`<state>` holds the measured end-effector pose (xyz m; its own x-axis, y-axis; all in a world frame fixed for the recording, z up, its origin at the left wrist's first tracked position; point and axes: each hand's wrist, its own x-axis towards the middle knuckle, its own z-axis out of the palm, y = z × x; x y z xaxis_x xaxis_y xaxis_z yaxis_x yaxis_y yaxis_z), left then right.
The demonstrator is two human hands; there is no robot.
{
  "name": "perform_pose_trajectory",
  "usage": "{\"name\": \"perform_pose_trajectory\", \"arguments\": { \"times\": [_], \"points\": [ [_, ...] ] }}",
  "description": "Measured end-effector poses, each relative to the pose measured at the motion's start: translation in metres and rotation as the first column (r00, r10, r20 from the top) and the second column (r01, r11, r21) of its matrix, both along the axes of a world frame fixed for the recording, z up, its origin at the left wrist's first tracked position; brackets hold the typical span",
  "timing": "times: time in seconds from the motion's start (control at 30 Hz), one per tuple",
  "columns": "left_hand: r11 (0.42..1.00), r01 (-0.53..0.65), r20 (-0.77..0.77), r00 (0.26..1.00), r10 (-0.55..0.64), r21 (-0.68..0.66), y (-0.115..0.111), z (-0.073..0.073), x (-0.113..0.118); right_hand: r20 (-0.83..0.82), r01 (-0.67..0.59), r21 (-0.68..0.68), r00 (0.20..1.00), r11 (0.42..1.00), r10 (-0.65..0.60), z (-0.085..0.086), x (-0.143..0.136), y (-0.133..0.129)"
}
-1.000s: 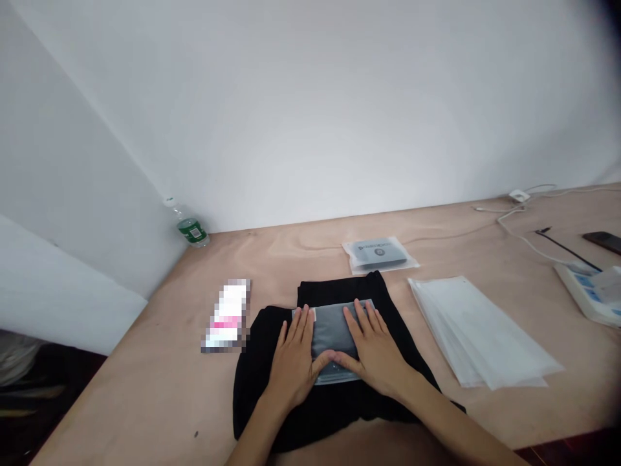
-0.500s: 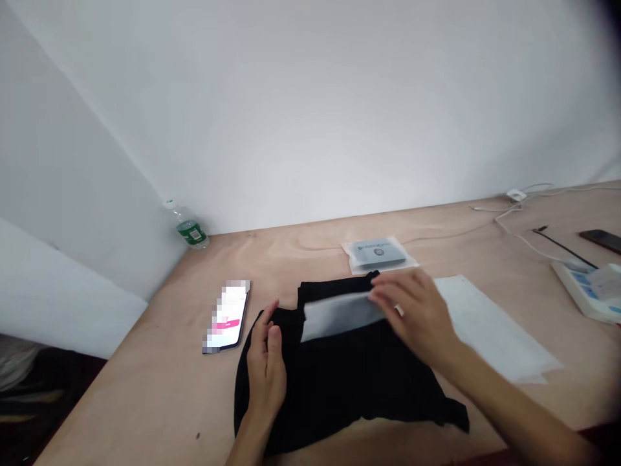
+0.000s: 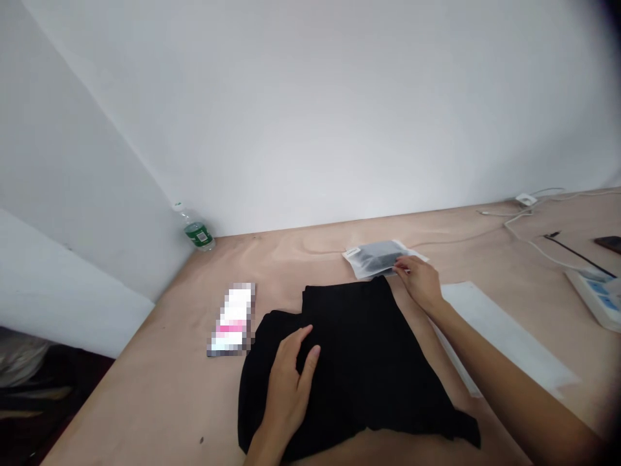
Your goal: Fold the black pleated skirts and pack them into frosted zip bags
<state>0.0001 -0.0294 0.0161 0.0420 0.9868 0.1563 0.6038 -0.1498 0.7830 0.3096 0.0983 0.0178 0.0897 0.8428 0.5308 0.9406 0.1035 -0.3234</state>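
While the right grip [image 3: 421, 279] pinches the frosted pouch [image 3: 372, 257] by its right edge, beyond the black garment [image 3: 369, 362], the left grip [image 3: 290, 378], loosely open, is empty; likely light, pliable and slippery, the pouch suits edge holding

Bare hands [image 3: 290, 385] (bare forearms [image 3: 509, 390] too)

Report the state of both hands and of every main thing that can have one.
Black garment, laid flat
Packet, filled, lying flat
Left hand, open, over the garment
Right hand, fingers closed at the packet's edge
White sheets, lying flat
Phone, face up, screen lit
Bottle, capped
Dark device, on or off unclear
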Motion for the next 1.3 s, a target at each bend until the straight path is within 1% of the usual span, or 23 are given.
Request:
{"name": "perform_pose_trajectory", "arguments": {
  "times": [0.07,0.2,0.37,0.5,0.57,0.67,0.73,0.87,1.0,1.1,1.2,1.27,1.3],
  "points": [
    [0.999,0.035,-0.063,0.997,-0.033,0.028,0.005,0.001,-0.001,0.014,0.007,-0.037,1.0,0.999,-0.006,-0.01,0.001,0.0],
    [0.997,0.022,-0.145,0.989,-0.011,0.073,0.021,0.007,0.0,0.039,0.053,-0.09,0.998,0.995,-0.05,-0.014,0.0,0.001],
    [0.996,-0.065,-0.204,0.976,0.076,0.065,0.052,0.014,0.002,0.018,0.115,-0.113,0.993,0.987,-0.113,-0.014,-0.002,0.005],
    [0.987,-0.16,-0.272,0.95,0.15,-0.012,0.085,0.011,0.0,-0.034,0.123,-0.112,0.991,0.986,-0.127,-0.009,-0.006,-0.001],
    [0.98,-0.183,-0.304,0.941,0.15,-0.083,0.101,0.008,0.0,-0.065,0.091,-0.113,0.993,0.989,-0.098,-0.006,-0.011,-0.007],
    [0.962,-0.194,-0.335,0.934,0.121,-0.193,0.118,0.004,0.001,-0.113,-0.021,-0.151,0.994,0.988,0.004,-0.008,-0.022,-0.013],
    [0.948,-0.199,-0.339,0.935,0.108,-0.247,0.123,0.001,0.001,-0.158,-0.072,-0.187,0.987,0.98,0.042,-0.014,-0.027,-0.012],
    [0.937,-0.191,-0.286,0.953,0.104,-0.293,0.129,-0.006,-0.002,-0.294,-0.115,-0.232,0.955,0.966,0.043,-0.025,-0.027,-0.006],
    [0.943,-0.152,-0.185,0.978,0.099,-0.297,0.138,-0.016,-0.003,-0.464,-0.165,-0.225,0.885,0.96,0.044,-0.025,-0.021,-0.004],
    [0.949,-0.108,-0.108,0.991,0.079,-0.295,0.142,-0.016,-0.002,-0.609,-0.209,-0.223,0.792,0.952,0.031,-0.019,-0.02,-0.01],
    [0.965,-0.052,-0.032,0.998,0.045,-0.257,0.133,-0.007,-0.002,-0.749,-0.286,-0.225,0.663,0.931,0.022,-0.01,-0.019,-0.025],
    [0.978,0.007,0.013,1.0,-0.005,-0.206,0.118,0.002,-0.003,-0.809,-0.325,-0.221,0.587,0.919,0.013,-0.005,-0.019,-0.037],
    [0.984,0.044,0.032,0.999,-0.039,-0.174,0.109,0.006,-0.003,-0.827,-0.337,-0.222,0.562,0.915,0.007,-0.003,-0.018,-0.044]
  ]
}}
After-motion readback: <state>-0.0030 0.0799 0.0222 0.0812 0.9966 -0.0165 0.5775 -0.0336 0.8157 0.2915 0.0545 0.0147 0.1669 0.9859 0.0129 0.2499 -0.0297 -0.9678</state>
